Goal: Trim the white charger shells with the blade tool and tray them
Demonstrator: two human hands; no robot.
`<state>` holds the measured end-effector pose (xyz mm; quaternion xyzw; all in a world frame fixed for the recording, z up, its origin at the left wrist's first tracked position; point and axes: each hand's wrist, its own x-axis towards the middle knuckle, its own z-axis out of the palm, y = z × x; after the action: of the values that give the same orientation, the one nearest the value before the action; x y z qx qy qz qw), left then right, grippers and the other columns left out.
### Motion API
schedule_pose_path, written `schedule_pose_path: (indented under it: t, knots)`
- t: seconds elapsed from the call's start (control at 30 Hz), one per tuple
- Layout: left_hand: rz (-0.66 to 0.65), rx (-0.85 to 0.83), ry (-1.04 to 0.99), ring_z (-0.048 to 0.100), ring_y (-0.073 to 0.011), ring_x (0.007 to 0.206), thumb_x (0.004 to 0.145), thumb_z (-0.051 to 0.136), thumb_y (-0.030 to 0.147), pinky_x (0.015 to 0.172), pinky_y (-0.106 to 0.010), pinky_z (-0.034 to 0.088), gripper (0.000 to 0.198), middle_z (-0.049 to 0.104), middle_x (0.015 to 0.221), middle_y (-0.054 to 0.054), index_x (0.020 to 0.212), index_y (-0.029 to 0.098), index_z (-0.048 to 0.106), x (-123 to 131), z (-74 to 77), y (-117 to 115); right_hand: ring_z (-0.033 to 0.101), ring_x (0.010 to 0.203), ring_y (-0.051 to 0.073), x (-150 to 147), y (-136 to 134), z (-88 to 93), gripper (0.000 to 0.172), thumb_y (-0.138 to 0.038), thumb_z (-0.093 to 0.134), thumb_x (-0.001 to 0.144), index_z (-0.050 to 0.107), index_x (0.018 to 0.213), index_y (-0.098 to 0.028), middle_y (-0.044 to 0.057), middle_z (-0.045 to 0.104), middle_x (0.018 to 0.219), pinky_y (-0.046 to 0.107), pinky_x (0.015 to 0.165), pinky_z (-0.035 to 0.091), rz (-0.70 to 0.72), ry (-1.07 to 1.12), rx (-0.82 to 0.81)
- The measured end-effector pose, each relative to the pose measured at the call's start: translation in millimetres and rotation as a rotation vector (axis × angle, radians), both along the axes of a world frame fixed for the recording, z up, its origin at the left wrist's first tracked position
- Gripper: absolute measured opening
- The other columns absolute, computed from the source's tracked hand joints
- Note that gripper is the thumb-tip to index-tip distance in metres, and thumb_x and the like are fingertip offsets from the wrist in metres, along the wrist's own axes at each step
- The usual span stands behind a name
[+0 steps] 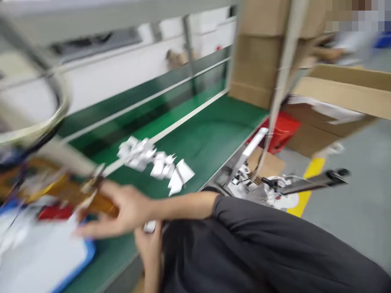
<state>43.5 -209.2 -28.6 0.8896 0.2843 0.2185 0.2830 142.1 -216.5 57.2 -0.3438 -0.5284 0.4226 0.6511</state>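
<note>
My right hand (pixel 122 209) reaches left across the bench, smeared by motion. Its thumb and fingers are spread around the end of an amber-brown object (pixel 105 203); I cannot make out its kind or whether the hand touches it. Lower down, close to my body, my left hand (pixel 149 244) is closed on a small white piece (pixel 150 226), only partly visible. A loose row of white folded pieces (pixel 140 154) lies on the green bench top (pixel 207 140). Left of my right hand is a blue-rimmed tray (pixel 91 253) with a white surface and a red item (pixel 56 212) at its far edge.
A pale hoop-shaped cable bundle (pixel 62 101) hangs at the left. Tall cardboard boxes (pixel 253 65) stand at the bench's far end. Right of the bench are an open carton (pixel 345 91), a red bag (pixel 282 130) and a cluttered metal fixture (pixel 259 187). A person (pixel 357 40) is at the back right.
</note>
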Motion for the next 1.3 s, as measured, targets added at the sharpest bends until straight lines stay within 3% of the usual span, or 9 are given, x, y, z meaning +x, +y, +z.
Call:
schedule_pose_path:
  t: [0.03, 0.1, 0.2, 0.33, 0.5, 0.7, 0.97, 1.1, 1.3]
  knots:
    - [0.191, -0.036, -0.159, 0.063, -0.0246, 0.056, 0.081, 0.053, 0.058, 0.047, -0.038, 0.05, 0.033, 0.065, 0.063, -0.001, 0.076, 0.025, 0.059, -13.8, -16.9, -8.0, 0.052, 0.057, 0.007, -3.4, -6.4, -1.2, 0.047, -0.057, 0.074, 0.054, 0.049, 0.086, -0.032, -0.017, 0.059, 0.076, 0.02, 0.053, 0.05, -0.121, 0.018, -0.011]
    - [0.388, -0.085, -0.169, 0.065, -0.0209, 0.063, 0.074, 0.061, 0.059, 0.054, -0.033, 0.053, 0.038, 0.066, 0.068, -0.002, 0.077, 0.021, 0.058, -27.9, -41.9, -21.8, 0.053, 0.062, 0.008, -7.8, -12.6, -6.4, 0.04, -0.049, 0.072, 0.072, 0.05, 0.097, -0.028, -0.006, 0.06, 0.085, 0.023, 0.062, 0.052, -0.274, -0.05, -0.009]
    - [0.448, -0.198, -0.211, 0.065, -0.0172, 0.068, 0.071, 0.07, 0.048, 0.061, -0.027, 0.053, 0.035, 0.068, 0.073, -0.002, 0.085, 0.019, 0.058, -25.7, -58.2, -27.6, 0.047, 0.056, 0.007, -13.7, -14.3, -13.8, 0.039, -0.047, 0.062, 0.084, 0.04, 0.109, -0.027, -0.002, 0.058, 0.093, 0.024, 0.056, 0.05, -0.376, -0.089, 0.096]
    - [0.42, -0.255, -0.321, 0.066, -0.0163, 0.069, 0.072, 0.072, 0.035, 0.063, -0.025, 0.052, 0.029, 0.071, 0.079, -0.002, 0.091, 0.018, 0.059, -16.6, -50.5, -33.6, 0.052, 0.057, 0.01, -22.7, -18.8, -13.3, 0.045, -0.057, 0.055, 0.087, 0.03, 0.114, -0.031, 0.0, 0.054, 0.094, 0.028, 0.056, 0.053, -0.493, -0.227, 0.133]
    - [0.395, -0.262, -0.384, 0.067, -0.016, 0.07, 0.071, 0.072, 0.032, 0.065, -0.024, 0.052, 0.034, 0.072, 0.083, -0.002, 0.099, 0.017, 0.061, -11.9, -36.6, -40.0, 0.057, 0.061, 0.011, -25.3, -15.9, -11.8, 0.049, -0.059, 0.055, 0.088, 0.028, 0.12, -0.033, 0.0, 0.052, 0.092, 0.027, 0.054, 0.052, -0.552, -0.303, 0.176]
    - [0.384, -0.247, -0.415, 0.066, -0.0154, 0.071, 0.072, 0.072, 0.036, 0.067, -0.026, 0.052, 0.033, 0.071, 0.084, -0.002, 0.097, 0.017, 0.06, -8.5, -32.7, -37.8, 0.045, 0.049, 0.004, -25.2, -8.8, -15.7, 0.024, -0.043, 0.053, 0.093, 0.04, 0.111, -0.033, -0.004, 0.055, 0.091, 0.023, 0.052, 0.047, -0.48, -0.092, 0.333]
    - [0.385, -0.265, -0.443, 0.065, -0.0141, 0.068, 0.074, 0.071, 0.036, 0.066, -0.024, 0.052, 0.032, 0.072, 0.083, -0.002, 0.097, 0.017, 0.06, -6.9, -34.7, -40.0, 0.042, 0.048, 0.005, -22.2, -10.0, -14.9, 0.028, -0.026, 0.059, 0.087, 0.042, 0.108, -0.033, -0.005, 0.056, 0.092, 0.022, 0.047, 0.04, -0.426, -0.056, 0.344]
    - [0.384, -0.272, -0.42, 0.064, -0.0137, 0.067, 0.072, 0.073, 0.035, 0.064, -0.023, 0.051, 0.034, 0.072, 0.083, -0.002, 0.098, 0.017, 0.06, -6.9, -35.4, -39.8, 0.041, 0.048, 0.006, -23.4, -9.4, -15.5, 0.024, -0.036, 0.055, 0.091, 0.039, 0.109, -0.033, -0.003, 0.054, 0.092, 0.023, 0.047, 0.042, -0.477, -0.119, 0.305]
    - [0.354, -0.267, -0.393, 0.067, -0.0145, 0.07, 0.073, 0.073, 0.032, 0.066, -0.022, 0.051, 0.038, 0.073, 0.085, -0.001, 0.106, 0.017, 0.061, -9.2, -29.8, -36.7, 0.043, 0.048, 0.007, -22.5, -4.8, -18.5, 0.036, -0.056, 0.054, 0.089, 0.038, 0.11, -0.033, -0.001, 0.052, 0.091, 0.025, 0.044, 0.043, -0.529, -0.142, 0.356]
